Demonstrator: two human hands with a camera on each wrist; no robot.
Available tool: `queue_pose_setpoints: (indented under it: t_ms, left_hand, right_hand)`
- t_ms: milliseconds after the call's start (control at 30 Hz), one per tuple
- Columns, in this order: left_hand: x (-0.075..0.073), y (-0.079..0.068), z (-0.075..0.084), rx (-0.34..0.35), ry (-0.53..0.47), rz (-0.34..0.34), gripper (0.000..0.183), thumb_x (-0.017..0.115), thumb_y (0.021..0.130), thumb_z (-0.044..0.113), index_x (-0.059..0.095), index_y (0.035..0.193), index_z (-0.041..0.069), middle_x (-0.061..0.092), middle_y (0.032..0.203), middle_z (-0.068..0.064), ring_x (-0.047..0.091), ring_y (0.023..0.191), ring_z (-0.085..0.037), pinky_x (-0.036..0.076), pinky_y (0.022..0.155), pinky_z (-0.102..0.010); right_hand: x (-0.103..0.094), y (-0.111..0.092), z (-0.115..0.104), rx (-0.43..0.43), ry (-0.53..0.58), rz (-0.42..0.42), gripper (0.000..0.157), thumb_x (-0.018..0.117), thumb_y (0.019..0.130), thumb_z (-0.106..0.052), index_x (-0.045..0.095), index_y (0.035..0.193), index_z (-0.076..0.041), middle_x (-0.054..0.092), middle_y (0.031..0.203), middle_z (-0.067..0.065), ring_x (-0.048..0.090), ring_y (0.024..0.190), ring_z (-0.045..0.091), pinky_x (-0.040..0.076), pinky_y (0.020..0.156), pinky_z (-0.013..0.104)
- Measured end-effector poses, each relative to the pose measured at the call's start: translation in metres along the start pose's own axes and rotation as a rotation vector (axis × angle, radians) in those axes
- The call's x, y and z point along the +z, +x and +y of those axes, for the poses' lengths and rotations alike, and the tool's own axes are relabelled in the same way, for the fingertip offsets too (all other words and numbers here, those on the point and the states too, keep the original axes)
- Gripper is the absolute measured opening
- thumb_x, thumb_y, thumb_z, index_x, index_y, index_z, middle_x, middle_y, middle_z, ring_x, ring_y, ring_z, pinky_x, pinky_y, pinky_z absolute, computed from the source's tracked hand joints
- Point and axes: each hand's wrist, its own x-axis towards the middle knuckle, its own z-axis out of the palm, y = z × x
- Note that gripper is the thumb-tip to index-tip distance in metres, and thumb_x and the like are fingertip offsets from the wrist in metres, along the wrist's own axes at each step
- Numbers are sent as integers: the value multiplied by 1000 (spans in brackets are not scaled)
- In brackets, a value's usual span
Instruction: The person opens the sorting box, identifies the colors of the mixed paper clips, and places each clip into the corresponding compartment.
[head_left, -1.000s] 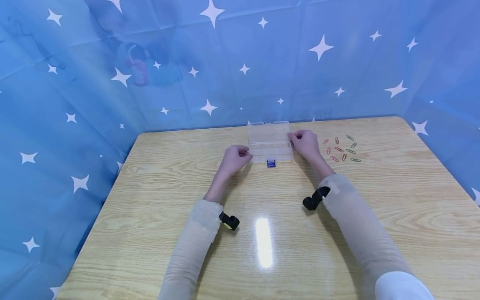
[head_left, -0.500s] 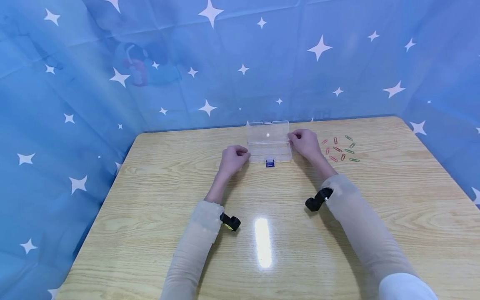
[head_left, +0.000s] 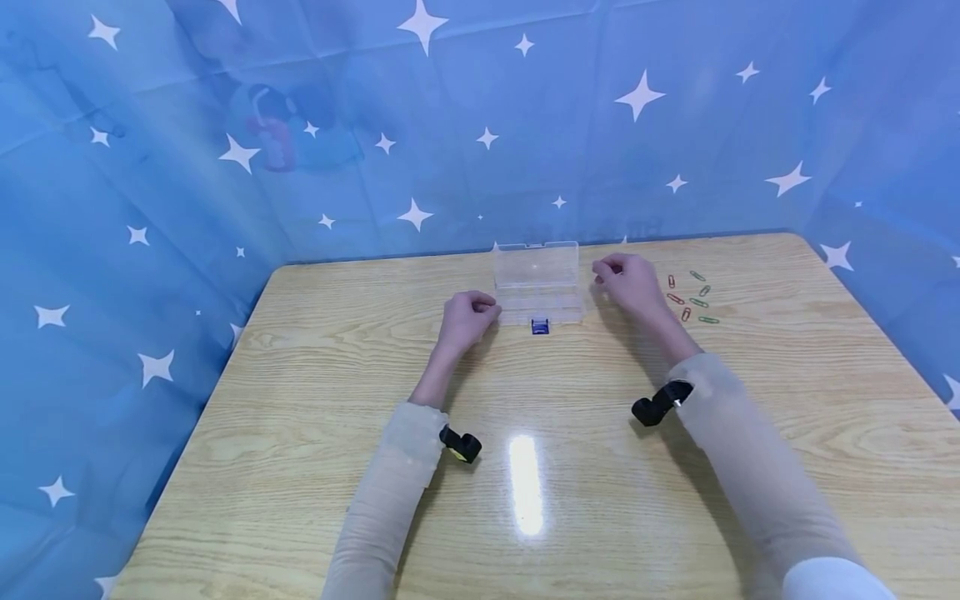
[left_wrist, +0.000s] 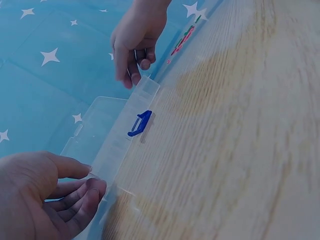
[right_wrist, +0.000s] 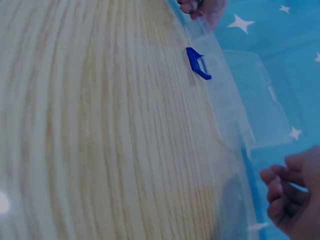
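A clear plastic box (head_left: 539, 305) stands at the back of the table, its lid (head_left: 536, 265) tilted up behind it. On its front is a blue latch (left_wrist: 140, 123), folded down. My left hand (head_left: 468, 321) pinches the box's left end between thumb and fingers, as the left wrist view (left_wrist: 50, 195) shows. Just off the right end, my right hand (head_left: 628, 282) hangs apart from the box with loosely curled fingers and nothing visible in them. Beside it lie red and green paper clips (head_left: 698, 302), some hidden behind that hand.
A wooden table (head_left: 360, 350) carries everything. Right behind its back edge hangs a blue cloth (head_left: 450, 167) with white stars. A small camera is strapped to each wrist.
My right hand has left the box's right end and moved rightward, covering the pink clips. The left hand and the box stay in place, and the lid remains up.
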Motion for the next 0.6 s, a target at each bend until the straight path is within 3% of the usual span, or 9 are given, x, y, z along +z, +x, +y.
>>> queue_pose_setpoints:
  t_ms: [333, 600]
  left_hand:
    - [1, -1, -2, -24, -65, -15, 19, 62, 87, 16, 65, 99, 1, 62, 80, -6, 62, 67, -18, 51, 55, -22]
    - [2, 0, -4, -13, -63, -12, 17, 62, 87, 16, 65, 98, 3, 62, 78, -6, 62, 65, -18, 51, 55, -23]
  right_hand:
    - [-23, -10, 5, -124, -62, -108, 38, 47, 95, -37, 61, 115, -8, 64, 98, 10, 57, 78, 28, 47, 57, 33]
    - [-35, -14, 8, -157, -134, -135, 37, 47, 95, -35, 59, 117, -9, 62, 100, 7, 55, 77, 22, 46, 61, 34]
